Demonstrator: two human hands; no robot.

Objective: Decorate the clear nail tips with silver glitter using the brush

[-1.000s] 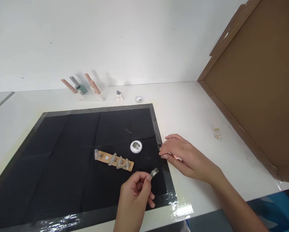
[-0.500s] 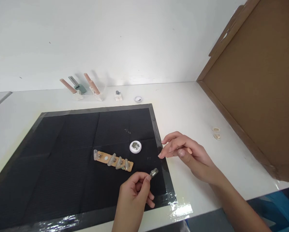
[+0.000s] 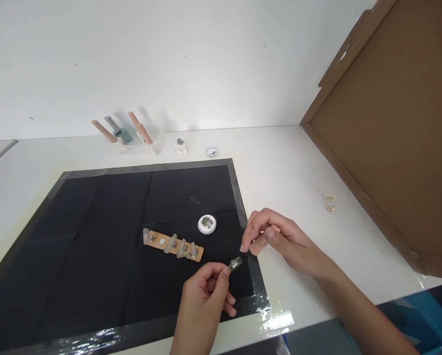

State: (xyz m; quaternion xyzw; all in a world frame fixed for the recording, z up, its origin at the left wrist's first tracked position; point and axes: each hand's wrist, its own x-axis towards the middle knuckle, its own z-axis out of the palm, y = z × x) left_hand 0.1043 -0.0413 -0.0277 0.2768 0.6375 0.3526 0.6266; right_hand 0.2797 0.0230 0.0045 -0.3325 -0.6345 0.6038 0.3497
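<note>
1. Clear nail tip (image 3: 236, 264), lower centre of frame, is pinched by the left hand (image 3: 206, 296), raised off the black mat (image 3: 95, 231) for access.
2. Right hand (image 3: 276, 239) has curled its fingers closer since earlier; whether it holds anything, I cannot tell.
3. Wooden strip (image 3: 172, 245) and white dish (image 3: 207, 224) lie unmoved.

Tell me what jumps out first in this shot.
The black mat covers most of the white table, with a tan strip of clear nail tips and a white dish on it. At its right edge, the left hand pinches a nail tip while the right hand hovers beside it.
</note>
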